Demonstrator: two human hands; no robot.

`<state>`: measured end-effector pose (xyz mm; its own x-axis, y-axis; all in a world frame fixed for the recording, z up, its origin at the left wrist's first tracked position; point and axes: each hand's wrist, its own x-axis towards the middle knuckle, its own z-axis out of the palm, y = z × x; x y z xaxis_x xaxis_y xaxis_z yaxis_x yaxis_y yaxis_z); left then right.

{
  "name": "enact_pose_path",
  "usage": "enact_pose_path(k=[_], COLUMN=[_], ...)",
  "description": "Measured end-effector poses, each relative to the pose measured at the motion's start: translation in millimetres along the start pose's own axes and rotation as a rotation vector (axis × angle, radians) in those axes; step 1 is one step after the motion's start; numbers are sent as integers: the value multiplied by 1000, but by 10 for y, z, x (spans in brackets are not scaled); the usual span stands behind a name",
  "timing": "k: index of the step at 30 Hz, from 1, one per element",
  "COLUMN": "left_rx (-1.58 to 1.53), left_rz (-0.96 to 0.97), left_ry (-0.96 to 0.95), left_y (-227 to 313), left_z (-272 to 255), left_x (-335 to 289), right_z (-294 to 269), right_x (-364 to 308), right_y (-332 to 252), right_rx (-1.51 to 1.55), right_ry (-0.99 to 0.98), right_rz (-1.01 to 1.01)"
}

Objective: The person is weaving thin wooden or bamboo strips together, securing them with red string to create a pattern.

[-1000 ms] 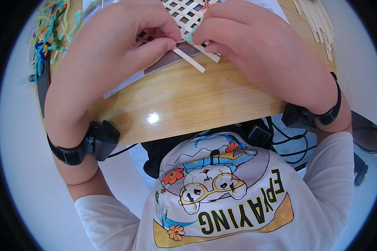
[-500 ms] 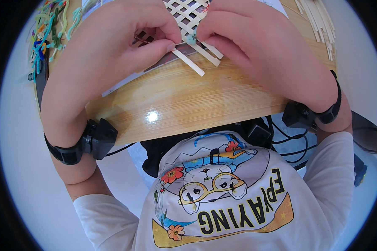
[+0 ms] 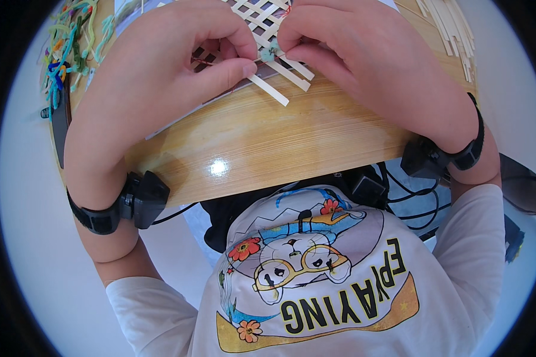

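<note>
A lattice of pale wooden strips (image 3: 262,24) lies on a wooden table (image 3: 268,143) at the top of the view. My left hand (image 3: 161,65) and my right hand (image 3: 363,53) meet at its near edge. Both pinch a small teal pipe cleaner piece (image 3: 268,52) wrapped where two strips cross. My left thumb presses along a strip end that sticks out toward me. Much of the lattice is hidden under my hands.
A pile of coloured pipe cleaners (image 3: 65,47) lies at the table's far left. Loose pale wooden strips (image 3: 449,33) lie at the far right. Black bands sit on both wrists (image 3: 131,202). Cables (image 3: 399,196) hang below the table edge.
Both hands stay at the same spot on the lattice. The fingertips have shifted slightly around the teal piece.
</note>
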<state>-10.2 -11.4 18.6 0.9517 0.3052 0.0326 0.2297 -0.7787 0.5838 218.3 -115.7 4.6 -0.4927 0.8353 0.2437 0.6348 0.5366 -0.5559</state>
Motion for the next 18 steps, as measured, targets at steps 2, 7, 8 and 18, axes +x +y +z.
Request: enact_pose_path(k=[2, 7, 8, 18], left_rx=[-3, -1, 4, -78], left_rz=[-23, -85, -90, -69], left_ry=[2, 31, 26, 75], left_y=[15, 46, 38, -26], left_z=[1, -3, 0, 68], left_x=[1, 15, 13, -10], right_z=[-8, -107, -151, -366], right_x=[9, 59, 75, 64], right_y=[-15, -63, -128, -145], right_rx=[2, -78, -130, -470], right_ry=[4, -24, -45, -46], right_rz=[14, 65, 102, 240])
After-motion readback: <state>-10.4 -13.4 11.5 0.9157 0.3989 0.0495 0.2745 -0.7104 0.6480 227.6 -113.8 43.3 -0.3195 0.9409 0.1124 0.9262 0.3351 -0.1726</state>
